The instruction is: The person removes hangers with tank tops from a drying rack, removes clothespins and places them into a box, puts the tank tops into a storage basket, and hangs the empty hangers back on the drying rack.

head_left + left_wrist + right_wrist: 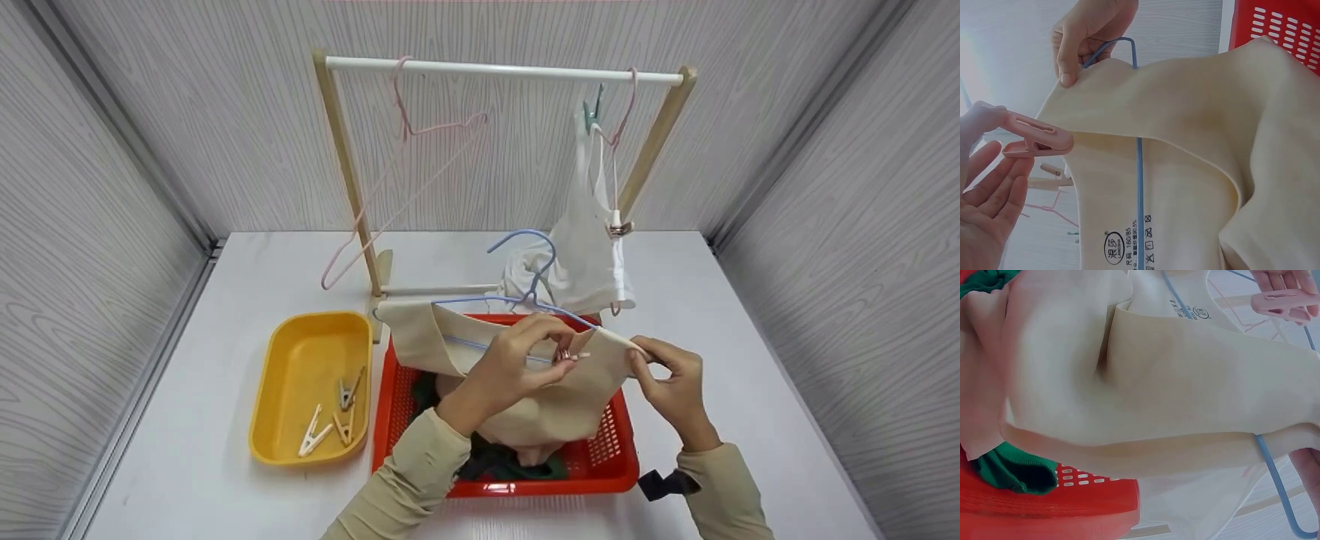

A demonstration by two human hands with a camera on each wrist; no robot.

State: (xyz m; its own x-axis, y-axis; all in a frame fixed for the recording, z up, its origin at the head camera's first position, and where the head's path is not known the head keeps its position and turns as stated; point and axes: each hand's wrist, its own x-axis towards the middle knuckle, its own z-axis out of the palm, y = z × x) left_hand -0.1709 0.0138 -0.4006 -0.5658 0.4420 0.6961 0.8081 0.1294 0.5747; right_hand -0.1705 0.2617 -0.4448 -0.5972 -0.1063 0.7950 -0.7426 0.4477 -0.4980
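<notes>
A beige undershirt (559,409) with a printed size label inside its neck hangs on a blue hanger (517,300) over the red basket. My left hand (517,360) pinches a pink clothespin (1039,135) between thumb and fingers. In the left wrist view the clothespin's jaws are right at the edge of the neckline. My right hand (671,375) pinches the undershirt's shoulder at the hanger's right end. Part of that hand (1309,467) shows at the right edge of the right wrist view, with the fabric hiding the rest.
The red basket (626,457) holds dark green and pinkish clothes. At left, a yellow tray (262,420) contains several clothespins (313,433). Behind stands a rack with a white bar (510,70), a bare pink hanger (442,126), and a white garment (585,240) clipped to another hanger.
</notes>
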